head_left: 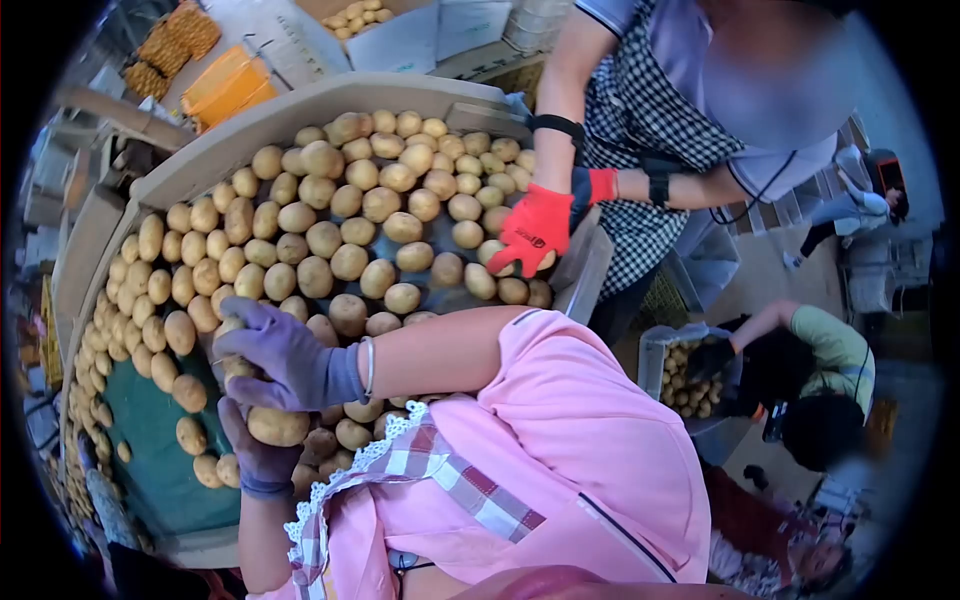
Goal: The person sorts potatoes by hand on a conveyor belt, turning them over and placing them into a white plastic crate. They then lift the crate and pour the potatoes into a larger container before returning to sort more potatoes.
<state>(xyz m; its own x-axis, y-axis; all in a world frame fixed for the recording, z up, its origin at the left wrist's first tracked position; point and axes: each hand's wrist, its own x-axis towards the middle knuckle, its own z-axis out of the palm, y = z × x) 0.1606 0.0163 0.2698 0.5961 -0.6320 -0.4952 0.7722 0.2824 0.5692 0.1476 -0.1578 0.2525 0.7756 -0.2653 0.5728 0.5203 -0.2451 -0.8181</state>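
Note:
Both my hands wear purple gloves over a wide tray of potatoes. My left hand (pixel 262 455) is closed around a large oval potato (pixel 278 427), its fingers partly hidden beneath it. Just above it, my right hand (pixel 285 355) reaches across with fingers curled over a potato (pixel 240 368); the glove covers much of that potato. Loose potatoes (pixel 350 262) surround my hands, densely packed beyond them. A few potatoes (pixel 190 434) lie to the left on the green tray bottom (pixel 150 440).
A co-worker's red-gloved hand (pixel 535 230) touches potatoes at the tray's right end. The raised tray rim (pixel 300 97) curves along the far side. Behind stand white boxes (pixel 395 40) and an orange crate (pixel 228 85). At right, another person handles a bin of potatoes (pixel 690 375).

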